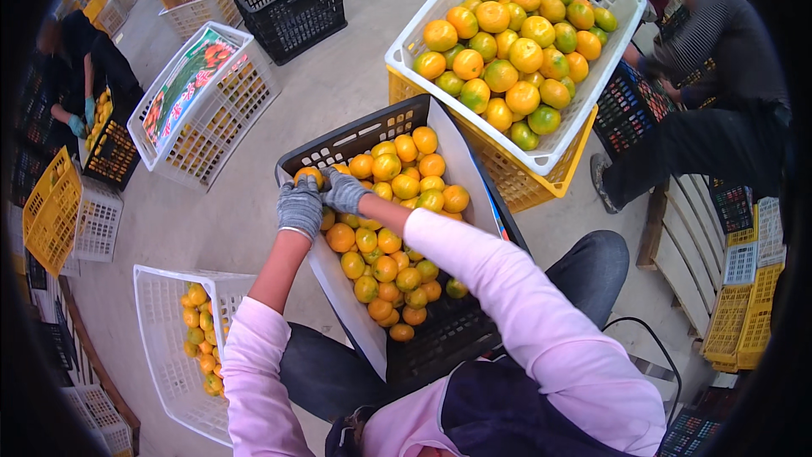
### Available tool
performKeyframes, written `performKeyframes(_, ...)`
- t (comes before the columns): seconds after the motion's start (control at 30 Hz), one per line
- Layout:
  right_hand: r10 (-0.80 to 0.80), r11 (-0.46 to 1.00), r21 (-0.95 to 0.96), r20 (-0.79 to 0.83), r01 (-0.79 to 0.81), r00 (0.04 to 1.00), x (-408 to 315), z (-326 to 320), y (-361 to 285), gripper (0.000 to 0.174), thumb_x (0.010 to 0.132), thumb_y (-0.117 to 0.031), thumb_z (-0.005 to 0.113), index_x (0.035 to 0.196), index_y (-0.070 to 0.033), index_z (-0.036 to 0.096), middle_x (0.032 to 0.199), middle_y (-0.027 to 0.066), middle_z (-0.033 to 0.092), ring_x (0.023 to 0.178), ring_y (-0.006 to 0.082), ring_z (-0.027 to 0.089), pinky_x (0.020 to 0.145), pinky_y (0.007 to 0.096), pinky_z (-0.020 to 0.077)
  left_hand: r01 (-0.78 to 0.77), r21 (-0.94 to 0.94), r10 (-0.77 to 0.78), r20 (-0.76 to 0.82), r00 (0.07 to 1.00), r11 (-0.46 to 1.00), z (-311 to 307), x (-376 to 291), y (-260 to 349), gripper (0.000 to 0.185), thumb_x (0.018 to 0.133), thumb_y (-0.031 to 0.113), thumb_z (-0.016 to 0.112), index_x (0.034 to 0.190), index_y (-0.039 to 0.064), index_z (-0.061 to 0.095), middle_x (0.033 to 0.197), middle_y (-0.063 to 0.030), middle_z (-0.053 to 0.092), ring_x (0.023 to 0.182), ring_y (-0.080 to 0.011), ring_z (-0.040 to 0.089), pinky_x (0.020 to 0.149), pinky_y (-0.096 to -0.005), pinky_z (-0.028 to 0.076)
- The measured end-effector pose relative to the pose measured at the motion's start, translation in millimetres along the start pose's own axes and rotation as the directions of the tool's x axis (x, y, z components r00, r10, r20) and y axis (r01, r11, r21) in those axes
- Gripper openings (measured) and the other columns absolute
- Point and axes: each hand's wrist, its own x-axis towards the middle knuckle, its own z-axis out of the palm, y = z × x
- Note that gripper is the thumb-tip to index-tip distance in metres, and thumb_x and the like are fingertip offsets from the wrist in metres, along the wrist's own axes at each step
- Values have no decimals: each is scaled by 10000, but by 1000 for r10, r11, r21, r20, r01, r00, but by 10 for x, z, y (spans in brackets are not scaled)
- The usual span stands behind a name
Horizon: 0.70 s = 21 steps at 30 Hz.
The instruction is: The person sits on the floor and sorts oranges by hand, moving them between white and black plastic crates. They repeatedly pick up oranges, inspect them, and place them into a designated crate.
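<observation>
A black plastic crate (438, 330) sits tilted between my knees, lined along its sides with white sheet (346, 304). Orange and yellow-green mandarins (388, 238) fill much of it, with bare crate floor showing at the near end. My left hand (300, 208), in a grey knit glove, holds one orange mandarin (309, 175) at the crate's far left corner. Close beside it is my right hand (344, 192), gloved the same way, its fingertips at that mandarin's side. Whether the right fingers grip anything is hidden from this angle.
A white crate of mandarins (507, 70) stands on a yellow crate (507, 171) at the far right. Left of me, another white crate (158, 330) holds mandarins. Beyond are a lidded white crate (209, 108) and a black crate (285, 6). Several people work nearby.
</observation>
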Motion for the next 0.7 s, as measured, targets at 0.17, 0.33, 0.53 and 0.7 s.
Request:
performKeyframes(0.17,-415,845,-386,-35,370,909,-404,-1839,-144,300,760,-311,630,1021,-169,676,911,119,676,839,277,652,793,338,515,-22,168,35,-74,997,985,142,46,-24,412,869,138,418,1257,30,505,1233,-175,554,1078,-317,576,1021,-404,359)
performKeyframes(0.33,-145,687,-693,-426,-219,893,-464,-3276,-103,337,843,-270,529,1152,-157,601,1129,127,625,990,299,621,872,406,481,50,130,-52,16,998,990,111,115,14,385,872,132,412,1227,33,524,1142,-145,594,1048,-260,596,997,-403,372)
performKeyframes(0.53,-5,500,-840,-246,-210,969,-212,-3264,-117,394,804,-194,610,1190,-147,545,1184,136,577,1034,321,595,829,441,497,26,62,-23,-38,999,998,41,3,-7,366,876,120,407,1209,42,535,1157,-160,598,1079,-288,584,1000,-412,380)
performKeyframes(0.7,-292,802,-575,-613,-161,735,-506,-3182,-183,555,727,-366,745,1137,-75,512,1098,147,582,900,322,615,782,392,500,-10,31,12,-66,998,999,15,47,-61,355,856,112,424,1182,56,554,1153,-153,598,1081,-289,578,1010,-422,371)
